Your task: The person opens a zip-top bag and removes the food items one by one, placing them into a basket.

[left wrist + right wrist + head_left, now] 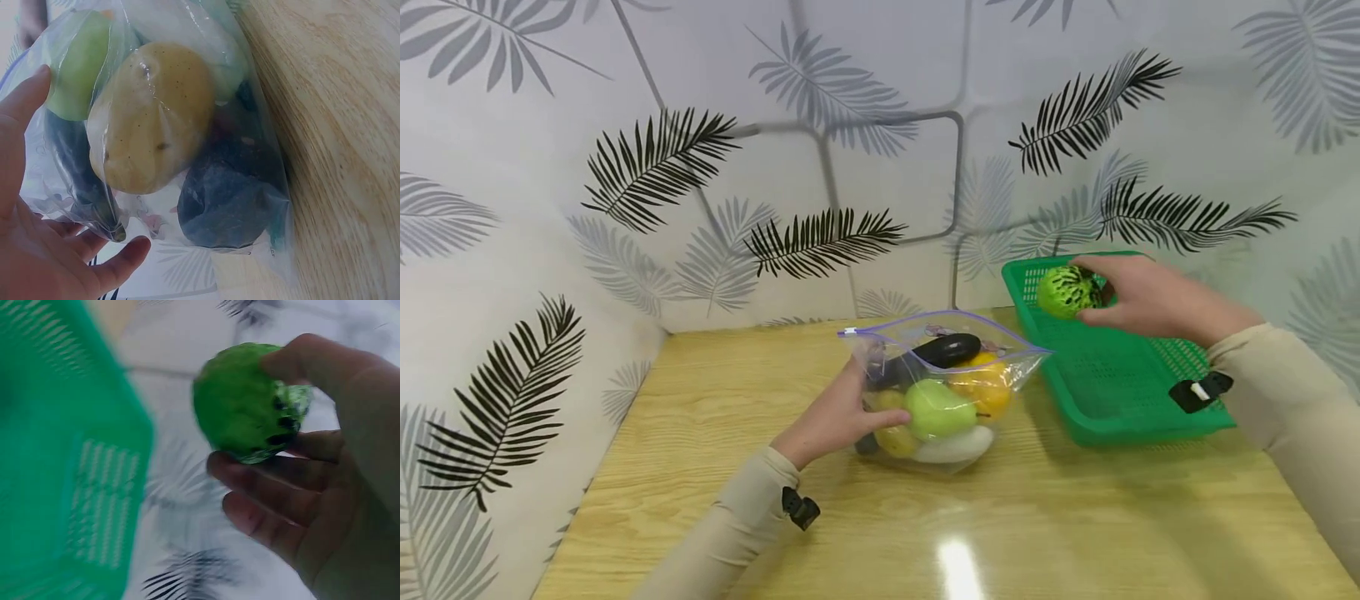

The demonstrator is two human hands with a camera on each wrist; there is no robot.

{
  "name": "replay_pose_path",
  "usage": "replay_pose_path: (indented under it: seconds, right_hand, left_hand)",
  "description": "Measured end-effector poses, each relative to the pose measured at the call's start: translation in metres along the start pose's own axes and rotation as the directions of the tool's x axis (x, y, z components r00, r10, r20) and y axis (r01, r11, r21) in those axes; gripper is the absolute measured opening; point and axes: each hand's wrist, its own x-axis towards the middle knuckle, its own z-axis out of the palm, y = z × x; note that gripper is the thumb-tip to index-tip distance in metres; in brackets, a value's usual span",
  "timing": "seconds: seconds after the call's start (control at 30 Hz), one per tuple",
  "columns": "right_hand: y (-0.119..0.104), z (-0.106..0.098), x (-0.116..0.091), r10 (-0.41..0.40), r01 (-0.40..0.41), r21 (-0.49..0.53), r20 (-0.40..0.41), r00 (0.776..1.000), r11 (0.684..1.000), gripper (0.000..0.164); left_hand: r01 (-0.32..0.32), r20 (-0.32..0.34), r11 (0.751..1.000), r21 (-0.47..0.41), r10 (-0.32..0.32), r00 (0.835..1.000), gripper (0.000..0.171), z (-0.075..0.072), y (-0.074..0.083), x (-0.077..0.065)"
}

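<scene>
In the head view my right hand [1138,296] holds a bumpy green fruit [1063,292] with dark patches, like a custard apple, above the basket's far end. Thumb and fingertips pinch the fruit [240,403] in the right wrist view. My left hand [842,408] grips the left side of a clear zip bag [955,458], its thumb in front and other fingers partly behind. Through the plastic show an eggplant [951,350], a green pear [936,410], a yellow-orange fruit [992,387], a pale elongated item [958,446], a potato [153,119] and a dark roundish item [225,200]. The bag's purple-edged mouth gapes upward.
A green plastic basket [1082,425] with perforated walls stands right of the bag, close to the back wall. Both rest on a wood-grain table [737,375]. A leaf-patterned sheet [880,167] covers the wall behind.
</scene>
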Motion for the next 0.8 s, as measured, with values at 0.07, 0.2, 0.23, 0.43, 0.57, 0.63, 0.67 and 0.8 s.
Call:
replay_pose_path:
  seconds: [0.07, 0.2, 0.23, 0.43, 0.57, 0.63, 0.67, 0.8]
  right_hand:
    - [0.021, 0.015, -0.004, 0.047, -0.047, -0.003, 0.140, 0.989, 0.999, 0.071]
    - [0.053, 0.041, -0.013, 0.104, -0.100, -0.031, 0.364, 0.925, 0.995, 0.072]
    - [0.057, 0.046, -0.015, 0.112, -0.104, -0.041, 0.394, 0.912, 0.994, 0.073]
    - [0.067, 0.056, -0.019, 0.120, -0.100, -0.069, 0.449, 0.885, 0.993, 0.069]
    - [0.056, 0.052, -0.008, 0.068, -0.042, -0.080, 0.360, 0.931, 0.996, 0.050]
    - [0.039, 0.045, -0.002, 0.019, 0.002, -0.086, 0.240, 0.971, 0.996, 0.039]
    - [0.027, 0.040, 0.001, -0.020, 0.034, -0.086, 0.167, 0.986, 0.996, 0.034]
    - [-0.030, 0.020, 0.013, -0.277, 0.259, -0.113, -0.188, 0.942, 0.959, 0.021]
  left_hand:
    - [0.011, 0.007, 1.000, 0.016, -0.011, 1.000, 0.104, -0.002, 0.000, 0.000]
    - [0.031, 0.031, 0.999, 0.040, -0.032, 0.999, 0.109, -0.003, 0.001, -0.001]
    - [0.032, 0.036, 0.999, 0.043, -0.033, 0.999, 0.109, -0.003, 0.001, 0.000]
    - [0.020, 0.050, 0.999, 0.039, -0.022, 0.998, 0.109, -0.004, 0.003, 0.001]
    - [0.019, 0.044, 0.999, 0.042, -0.021, 0.999, 0.108, -0.004, 0.002, 0.001]
    - [0.021, 0.047, 0.999, 0.042, -0.023, 0.999, 0.108, -0.004, 0.002, 0.001]
    - [0.021, 0.049, 0.999, 0.043, -0.023, 0.999, 0.107, -0.003, 0.002, 0.001]
    - [0.012, 0.056, 0.998, 0.055, -0.015, 0.998, 0.106, -0.001, 0.003, 0.001]
